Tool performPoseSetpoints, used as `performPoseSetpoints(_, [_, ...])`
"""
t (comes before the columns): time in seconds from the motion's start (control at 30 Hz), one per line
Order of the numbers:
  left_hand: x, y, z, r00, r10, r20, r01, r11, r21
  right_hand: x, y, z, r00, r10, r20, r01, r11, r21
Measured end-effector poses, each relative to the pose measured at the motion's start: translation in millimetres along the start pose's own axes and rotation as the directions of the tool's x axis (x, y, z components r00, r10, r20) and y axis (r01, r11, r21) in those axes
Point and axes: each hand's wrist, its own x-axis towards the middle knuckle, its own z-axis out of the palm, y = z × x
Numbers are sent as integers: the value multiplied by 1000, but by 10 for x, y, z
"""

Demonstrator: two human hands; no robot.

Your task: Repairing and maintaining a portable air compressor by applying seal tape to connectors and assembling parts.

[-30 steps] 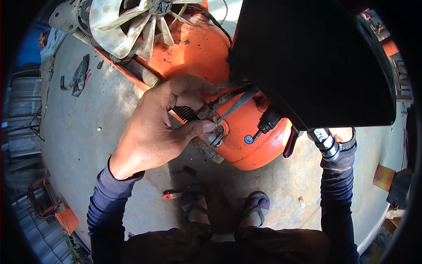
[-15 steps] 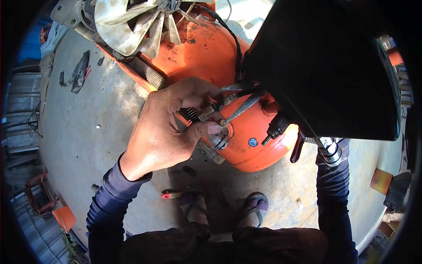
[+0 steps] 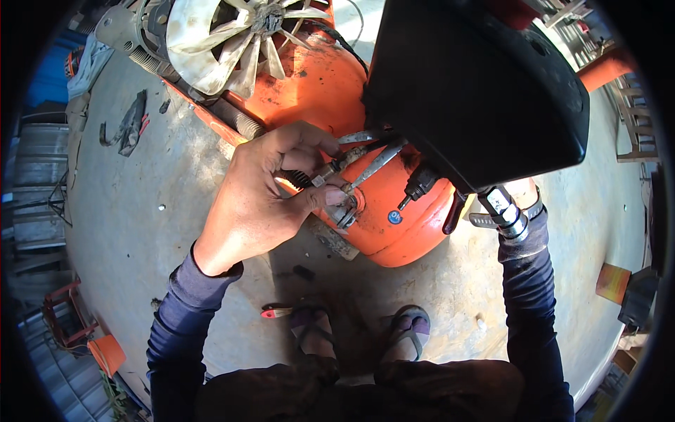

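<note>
My left hand (image 3: 254, 197) pinches near a small brass fitting (image 3: 347, 188) on the orange tank (image 3: 411, 239), thumb and forefinger beside a metal valve (image 3: 342, 211). The grey tapered jaws of a tool (image 3: 376, 162) reach from beneath the black housing (image 3: 478, 91) to that fitting. My right hand (image 3: 522, 191) is mostly hidden under the housing; only skin at the wrist and a dark band show, so its grip is hidden. A black fitting (image 3: 422, 181) and dark red lever (image 3: 455, 214) stand between the hands.
A white fan (image 3: 246, 28) and ribbed hose (image 3: 247, 125) are at upper left. Dark cloth (image 3: 130, 123) and a red-handled brush (image 3: 274, 313) lie on the concrete floor (image 3: 140, 232). Corrugated sheets (image 3: 39, 183) line the left; an orange-yellow box (image 3: 612, 283) is at right.
The tool jaws and both arms have shifted slightly in the view. More of the background shows around the black housing's upper right. The left hand's pinch stays at the fitting.
</note>
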Motion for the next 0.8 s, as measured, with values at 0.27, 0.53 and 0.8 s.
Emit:
performPoseSetpoints(0.27, [-12, 1, -13, 992, 123, -21, -119, 983, 142, -451, 79, 50, 991, 119, -57, -103, 968, 228])
performPoseSetpoints(0.53, [26, 11, -25, 996, 83, -13, -83, 996, 36, -484, 58, 49, 996, 57, -69, -50, 994, 93])
performPoseSetpoints(0.8, [25, -36, -108, 988, 151, 43, -156, 981, 119, -470, 167, 27, 999, 14, -30, -7, 973, 232])
